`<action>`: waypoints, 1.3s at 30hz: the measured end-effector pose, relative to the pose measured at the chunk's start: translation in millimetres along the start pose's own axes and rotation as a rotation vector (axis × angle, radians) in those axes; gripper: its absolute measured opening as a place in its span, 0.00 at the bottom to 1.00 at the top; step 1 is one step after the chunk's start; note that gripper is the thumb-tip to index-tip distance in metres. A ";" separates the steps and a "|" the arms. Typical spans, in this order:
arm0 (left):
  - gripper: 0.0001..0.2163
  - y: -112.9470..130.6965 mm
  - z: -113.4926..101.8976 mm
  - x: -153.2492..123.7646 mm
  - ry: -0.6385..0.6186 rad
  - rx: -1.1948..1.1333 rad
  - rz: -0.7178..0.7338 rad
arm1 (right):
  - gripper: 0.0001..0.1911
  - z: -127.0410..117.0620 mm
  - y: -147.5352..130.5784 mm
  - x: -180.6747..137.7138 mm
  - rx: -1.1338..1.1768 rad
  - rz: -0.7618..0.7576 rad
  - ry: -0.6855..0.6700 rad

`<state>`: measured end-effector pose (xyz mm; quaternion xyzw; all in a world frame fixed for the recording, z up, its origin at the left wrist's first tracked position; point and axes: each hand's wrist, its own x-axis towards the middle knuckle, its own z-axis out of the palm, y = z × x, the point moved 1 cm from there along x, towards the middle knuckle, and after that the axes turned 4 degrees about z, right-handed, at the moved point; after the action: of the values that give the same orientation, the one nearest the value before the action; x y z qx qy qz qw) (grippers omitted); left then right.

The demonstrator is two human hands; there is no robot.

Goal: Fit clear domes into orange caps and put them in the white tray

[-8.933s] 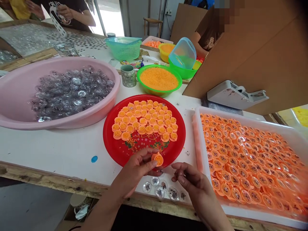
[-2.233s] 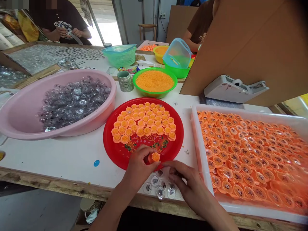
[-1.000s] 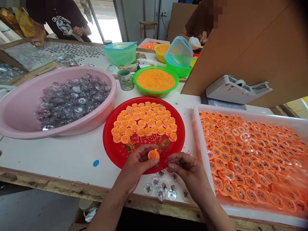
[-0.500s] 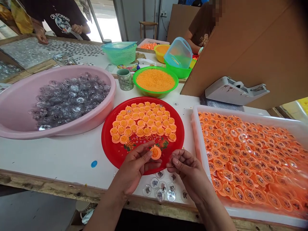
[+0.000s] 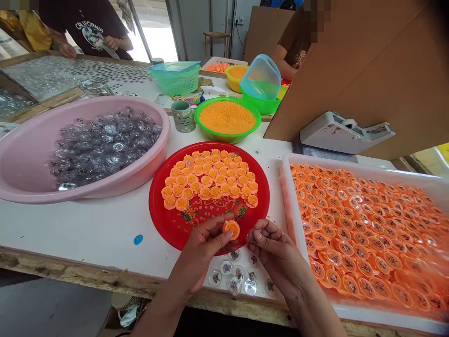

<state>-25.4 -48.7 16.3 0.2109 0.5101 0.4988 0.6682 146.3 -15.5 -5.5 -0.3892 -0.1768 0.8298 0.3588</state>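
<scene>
Left hand [image 5: 201, 252] pinching a small round orange plastic cup [image 5: 231, 229] between thumb and forefinger, above the near rim of the round red plastic tray [image 5: 168, 224]; right hand [image 5: 277, 255] just beside it, fingertips closed on a small clear plastic lid [image 5: 250, 235]; loose clear lids [image 5: 233, 276] lying at the front edge of the white tabletop [image 5: 87, 224].

One red plate [image 5: 164, 225], one pink basin [image 5: 21, 140], two green bowls [image 5: 228, 137].

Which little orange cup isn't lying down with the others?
The orange cup pinched in the left hand, above the red plate's near edge. The rest lie on the red plate or in the white tray.
</scene>
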 end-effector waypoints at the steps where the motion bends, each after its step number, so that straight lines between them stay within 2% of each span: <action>1: 0.19 -1.7 0.3 0.0 -0.011 0.000 -0.008 | 0.12 -0.7 -0.1 -0.1 0.002 -0.010 0.005; 8: 0.17 -8.1 3.1 -3.7 -0.020 -0.013 0.009 | 0.13 3.6 2.2 -1.5 -0.035 -0.015 0.017; 13: 0.18 -8.8 2.7 -3.1 0.039 0.009 0.049 | 0.12 7.9 6.9 -1.0 -0.071 -0.068 0.041; 17: 0.16 -7.7 4.0 -2.7 0.002 0.078 0.042 | 0.09 6.3 5.3 -0.3 -0.337 -0.199 0.116; 23: 0.11 -3.0 7.1 -3.8 -0.073 0.238 0.071 | 0.05 10.1 -11.3 -8.3 -0.919 -0.460 0.085; 29: 0.13 -8.4 4.3 -1.6 -0.143 0.324 0.074 | 0.06 13.3 -12.1 -12.6 -1.083 -0.584 0.178; 32: 0.18 -14.4 4.3 -4.4 -0.108 0.306 0.083 | 0.03 9.1 -5.5 -13.3 -1.080 -0.486 0.199; 35: 0.21 -20.1 6.2 -7.7 -0.074 0.352 0.189 | 0.02 6.4 1.0 -17.0 -1.066 -0.469 0.197; 39: 0.17 -25.5 8.3 -9.7 -0.035 0.494 0.436 | 0.04 8.0 2.5 -22.5 -1.156 -0.725 0.210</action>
<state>-6.3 -65.9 4.0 0.4793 0.5470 0.4877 0.4829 148.8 -33.9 9.8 -0.5127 -0.6741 0.3879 0.3638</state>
